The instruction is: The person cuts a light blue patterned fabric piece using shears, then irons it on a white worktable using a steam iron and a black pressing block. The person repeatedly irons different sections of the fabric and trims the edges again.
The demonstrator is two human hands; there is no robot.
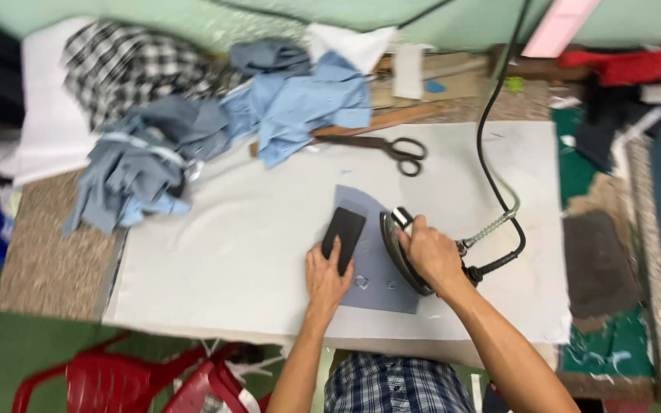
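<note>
Right hand [431,254] gripping iron [401,252], left hand [327,277] pressing black template [343,233]

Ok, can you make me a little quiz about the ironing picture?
1. True or false: the right hand holds the iron.
2. What lies under the left hand: A) scissors, B) a dark flat rectangular piece, C) a red chair?
3. Fill in: the scissors lie beside the pile of ____ fabric.

Key: 1 true. 2 B, the dark piece on the blue-grey cloth. 3 blue.
</note>
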